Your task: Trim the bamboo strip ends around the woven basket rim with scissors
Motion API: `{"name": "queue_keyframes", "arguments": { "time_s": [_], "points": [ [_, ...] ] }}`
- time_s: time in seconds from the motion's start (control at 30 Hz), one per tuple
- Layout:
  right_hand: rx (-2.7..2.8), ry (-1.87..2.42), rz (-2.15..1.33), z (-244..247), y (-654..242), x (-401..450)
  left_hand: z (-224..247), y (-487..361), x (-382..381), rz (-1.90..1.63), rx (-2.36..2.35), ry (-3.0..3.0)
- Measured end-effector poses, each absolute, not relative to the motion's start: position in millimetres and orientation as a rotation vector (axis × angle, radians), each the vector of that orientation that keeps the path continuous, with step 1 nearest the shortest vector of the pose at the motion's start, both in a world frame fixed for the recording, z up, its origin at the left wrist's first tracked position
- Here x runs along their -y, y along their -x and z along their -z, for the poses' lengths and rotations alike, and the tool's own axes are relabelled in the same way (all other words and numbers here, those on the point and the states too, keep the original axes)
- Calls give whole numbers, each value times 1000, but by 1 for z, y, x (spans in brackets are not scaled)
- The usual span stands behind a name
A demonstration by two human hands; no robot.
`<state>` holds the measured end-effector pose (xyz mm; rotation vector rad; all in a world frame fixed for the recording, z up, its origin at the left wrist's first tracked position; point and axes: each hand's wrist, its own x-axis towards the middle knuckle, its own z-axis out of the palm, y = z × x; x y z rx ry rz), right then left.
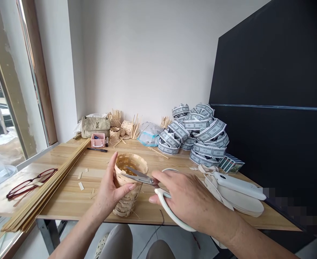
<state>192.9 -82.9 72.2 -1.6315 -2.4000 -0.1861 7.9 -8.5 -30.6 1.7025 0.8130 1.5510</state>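
A woven basket (126, 199) of pale strips stands upright near the table's front edge. My left hand (112, 185) is wrapped round its left side, the thumb across the front and a finger up at the rim. My right hand (178, 196) holds white-handled scissors (174, 217), fingers in the loops. Their blades are parted and point left over the basket's rim, one above the opening and one lower at the near side. Whether a strip lies between the blades is too small to tell.
Long thin strips (53, 176) and red glasses (31, 183) lie at the left. A pink box (98, 140), handbag (96, 126) and small baskets (114, 132) stand behind. Patterned band rolls (207, 136) and a white device (239, 185) are at the right.
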Motion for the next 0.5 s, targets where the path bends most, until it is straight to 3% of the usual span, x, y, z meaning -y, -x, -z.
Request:
{"name": "queue_keyframes", "arguments": {
  "time_s": [0.23, 0.5],
  "points": [
    [2440, 1670, 168, -75, -188, 85, 35, -12, 9, -1600, -858, -1772],
    [2547, 1686, 419, -82, -183, 91, 37, -14, 10, -1532, -832, -1711]
  ]
}}
